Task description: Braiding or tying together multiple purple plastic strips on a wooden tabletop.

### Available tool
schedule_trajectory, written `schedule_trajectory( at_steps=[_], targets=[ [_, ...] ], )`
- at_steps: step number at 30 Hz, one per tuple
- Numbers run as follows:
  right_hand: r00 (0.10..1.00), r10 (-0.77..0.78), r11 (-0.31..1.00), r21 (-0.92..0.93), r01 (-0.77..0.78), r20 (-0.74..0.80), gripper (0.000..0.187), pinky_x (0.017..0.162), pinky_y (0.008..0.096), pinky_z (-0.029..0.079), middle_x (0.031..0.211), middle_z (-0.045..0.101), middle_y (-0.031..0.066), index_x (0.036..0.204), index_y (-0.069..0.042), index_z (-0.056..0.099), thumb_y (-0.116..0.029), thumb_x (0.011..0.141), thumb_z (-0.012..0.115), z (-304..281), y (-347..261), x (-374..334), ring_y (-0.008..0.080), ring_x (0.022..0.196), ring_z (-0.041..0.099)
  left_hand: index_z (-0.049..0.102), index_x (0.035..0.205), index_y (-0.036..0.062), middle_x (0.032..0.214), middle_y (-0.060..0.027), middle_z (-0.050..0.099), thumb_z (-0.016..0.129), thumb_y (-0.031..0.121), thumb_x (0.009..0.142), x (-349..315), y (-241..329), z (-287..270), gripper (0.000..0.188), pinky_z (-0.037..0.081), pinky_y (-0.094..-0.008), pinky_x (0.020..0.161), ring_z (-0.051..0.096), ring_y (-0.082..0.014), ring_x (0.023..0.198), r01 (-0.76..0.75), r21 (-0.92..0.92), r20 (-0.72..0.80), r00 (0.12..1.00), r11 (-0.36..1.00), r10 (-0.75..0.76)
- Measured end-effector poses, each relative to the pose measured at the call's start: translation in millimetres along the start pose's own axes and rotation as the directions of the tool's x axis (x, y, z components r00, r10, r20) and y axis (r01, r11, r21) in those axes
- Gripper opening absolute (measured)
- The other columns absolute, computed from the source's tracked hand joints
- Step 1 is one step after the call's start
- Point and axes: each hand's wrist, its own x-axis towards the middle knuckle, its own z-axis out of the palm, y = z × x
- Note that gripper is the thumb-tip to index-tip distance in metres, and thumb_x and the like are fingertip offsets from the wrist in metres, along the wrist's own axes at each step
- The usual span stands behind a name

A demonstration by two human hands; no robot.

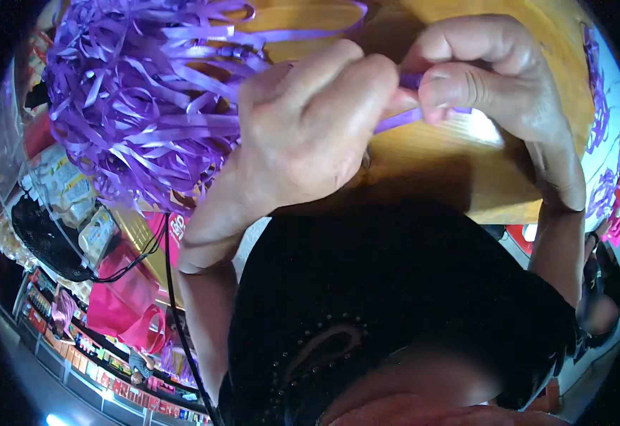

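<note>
Above the wooden table (423,160), my two hands meet around a narrow purple ribbon (396,121). My left hand (306,128) is closed, its back turned up and its fingers curled at the ribbon; its fingertips are mostly hidden. My right hand (484,82) pinches the ribbon between thumb and bent forefinger, close beside the left fingers. Part of the strip shows below the fingers, and a short piece appears under the right thumb. A large heap of loose purple ribbons (139,99) lies on the left, reaching behind my left hand and wrist.
Left of the table are plastic-wrapped packs (68,188), a black mesh bag (44,231) and a pink bag (122,302). A black cord (173,305) hangs near my left forearm. More purple ribbons (597,106) lie on a white surface at right. Other people and stocked shelves stand farther off.
</note>
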Motion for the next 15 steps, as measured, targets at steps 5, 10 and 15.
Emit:
schedule_trajectory(
  at_steps=[5, 10, 15],
  targets=[
    [0.987, -0.018, 0.976, 0.217, -0.017, 0.162, 0.038, 0.065, 0.0209, 0.048, 0.078, 0.063, 0.0063, 0.105, 0.002, 0.059, -0.015, 0.073, 0.072, -18.9, 8.0, 1.9, 0.0103, 0.069, 0.059, 0.059, 0.087, 0.0014, 0.068, -0.0096, 0.054, 0.067, 0.003, 0.074, 1.1, 1.7, 9.1, 0.015, 0.042, -0.0314, 0.045, 0.054, -0.0244, 0.053, 0.162, -0.12, -0.2, 0.962, 0.979, -0.184],
    [0.995, -0.031, 0.999, -0.003, 0.032, 0.093, 0.036, 0.071, 0.0226, 0.048, 0.084, 0.062, 0.0052, 0.106, -0.001, 0.06, -0.008, 0.073, 0.071, -15.1, 2.2, 1.8, 0.0094, 0.077, 0.058, 0.06, 0.089, 0.0015, 0.069, -0.0108, 0.057, 0.067, 0.006, 0.078, 1.3, 10.9, 3.5, 0.014, 0.043, -0.028, 0.051, 0.056, -0.0224, 0.057, 0.381, -0.25, -0.073, 0.909, 0.89, -0.41],
    [0.974, -0.226, 0.968, -0.117, 0.221, -0.026, 0.033, 0.075, 0.0205, 0.046, 0.087, 0.061, 0.0017, 0.107, -0.002, 0.06, -0.003, 0.075, 0.068, -22.2, 15.3, 3.0, 0.0072, 0.081, 0.056, 0.061, 0.088, 0.0003, 0.071, -0.0079, 0.06, 0.067, 0.006, 0.078, -0.2, 12.9, -1.4, 0.013, 0.044, -0.0263, 0.054, 0.056, -0.0172, 0.058, 0.455, -0.348, -0.136, 0.841, 0.82, -0.524]
  ],
)
